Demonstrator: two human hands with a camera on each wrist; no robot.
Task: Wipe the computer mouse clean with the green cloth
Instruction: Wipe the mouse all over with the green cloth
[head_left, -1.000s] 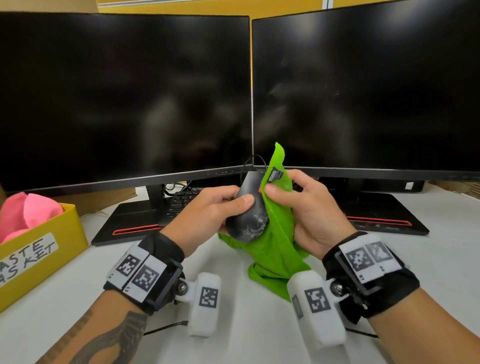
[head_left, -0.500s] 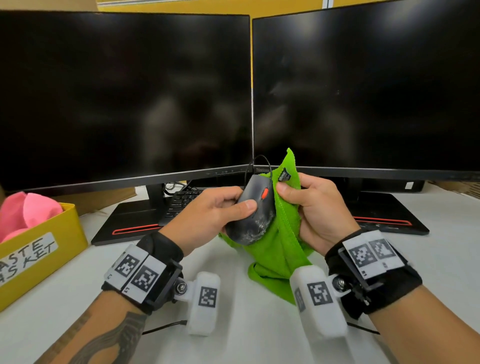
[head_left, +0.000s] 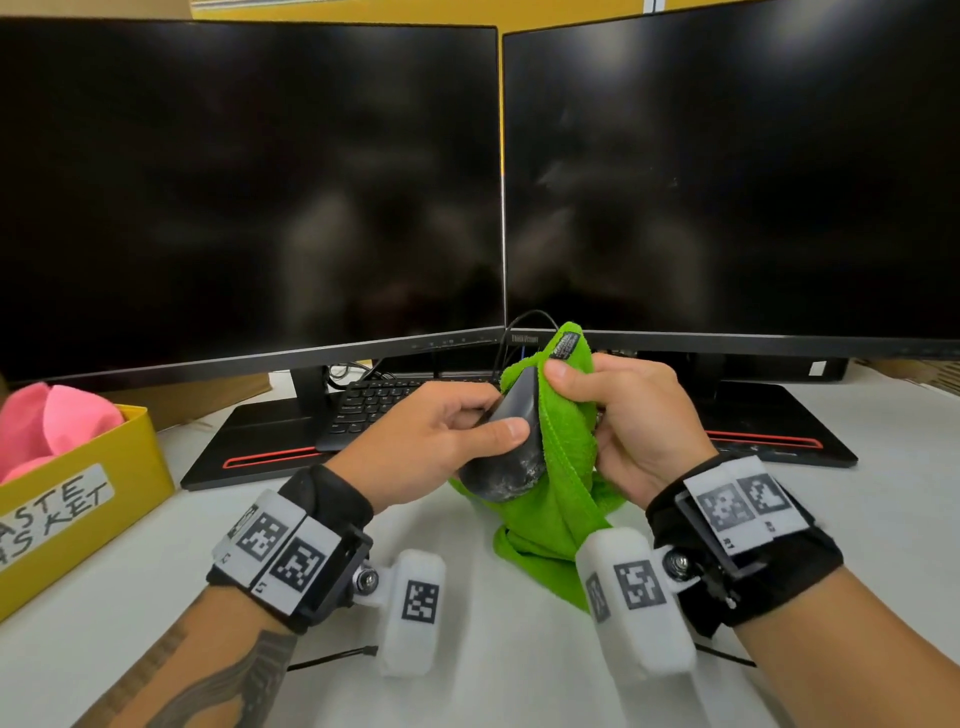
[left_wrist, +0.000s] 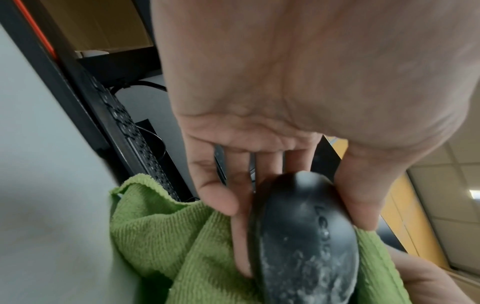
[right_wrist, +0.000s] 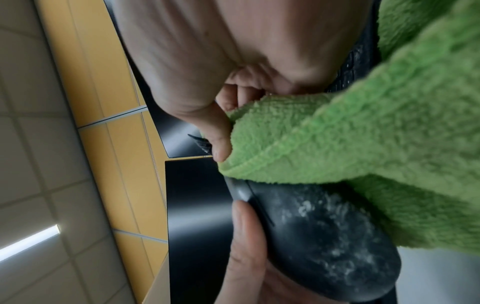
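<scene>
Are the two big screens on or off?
They look off. Both monitors, left and right, are black all over, showing only faint reflections.

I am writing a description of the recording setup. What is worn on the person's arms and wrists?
Each wrist carries a black band: left wrist band, right wrist band. White tags with black square codes sit on top. A white padded block, also coded, hangs below each. The left forearm has a dark tattoo. No sleeves show.
</scene>
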